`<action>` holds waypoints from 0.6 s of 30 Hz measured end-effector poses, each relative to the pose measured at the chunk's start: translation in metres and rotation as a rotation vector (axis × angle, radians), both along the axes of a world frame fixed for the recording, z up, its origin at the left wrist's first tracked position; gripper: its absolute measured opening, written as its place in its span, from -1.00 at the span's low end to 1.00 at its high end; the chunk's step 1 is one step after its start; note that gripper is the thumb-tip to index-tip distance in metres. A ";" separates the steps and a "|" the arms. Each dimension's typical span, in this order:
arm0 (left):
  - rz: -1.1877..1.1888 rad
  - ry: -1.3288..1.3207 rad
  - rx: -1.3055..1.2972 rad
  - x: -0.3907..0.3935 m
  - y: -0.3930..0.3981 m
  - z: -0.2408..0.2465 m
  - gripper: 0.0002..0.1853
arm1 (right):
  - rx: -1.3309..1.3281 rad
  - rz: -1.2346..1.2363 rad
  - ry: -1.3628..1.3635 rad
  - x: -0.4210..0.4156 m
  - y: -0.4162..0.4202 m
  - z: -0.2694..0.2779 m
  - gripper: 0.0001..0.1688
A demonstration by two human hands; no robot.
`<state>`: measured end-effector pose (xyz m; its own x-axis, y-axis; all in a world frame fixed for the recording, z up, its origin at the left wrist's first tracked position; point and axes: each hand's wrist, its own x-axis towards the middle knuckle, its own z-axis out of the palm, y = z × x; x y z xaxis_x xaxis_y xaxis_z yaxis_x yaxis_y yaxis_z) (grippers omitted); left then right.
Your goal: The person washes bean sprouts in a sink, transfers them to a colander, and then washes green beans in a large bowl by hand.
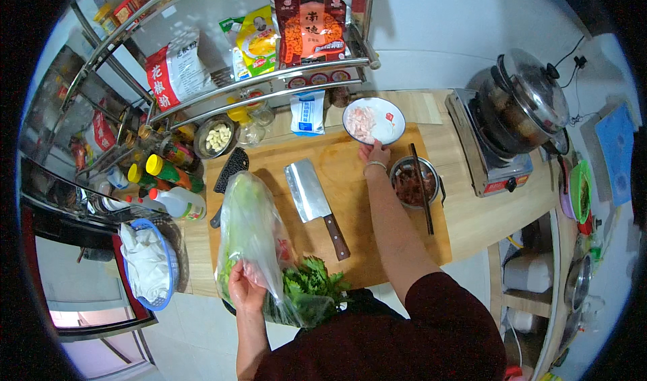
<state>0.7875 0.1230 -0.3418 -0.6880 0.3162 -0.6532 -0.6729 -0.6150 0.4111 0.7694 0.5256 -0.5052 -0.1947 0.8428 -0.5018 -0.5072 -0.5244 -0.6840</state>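
Note:
My right hand grips the near rim of a white bowl with a dark blue edge and a red floral motif. Pale pinkish chopped meat or fat lies in its left half. My left hand holds a clear plastic bag, whose pale celery stalks point away from me. Leafy celery tops stick out near my body. Between my arms, a cleaver with a wooden handle lies on the wooden cutting board. Chopsticks rest across a metal bowl of dark red minced food, right of my forearm.
A lidded pot sits on a portable gas stove at right. Garlic cloves fill a small bowl at back left, near bottles and a black knife sheath. A metal rack overhangs the counter's back. A blue basket holds white cloth.

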 end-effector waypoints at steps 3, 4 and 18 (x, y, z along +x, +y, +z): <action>0.005 -0.009 -0.061 0.000 -0.001 -0.004 -0.90 | 0.235 0.230 0.053 0.012 -0.007 -0.004 -0.84; -0.048 0.008 -0.035 -0.002 -0.002 -0.009 -0.90 | 0.484 0.294 -0.005 0.023 -0.002 -0.022 -0.85; -0.166 0.026 0.087 -0.012 -0.011 -0.025 -0.89 | -0.047 -0.003 0.080 0.193 -0.113 0.028 -0.27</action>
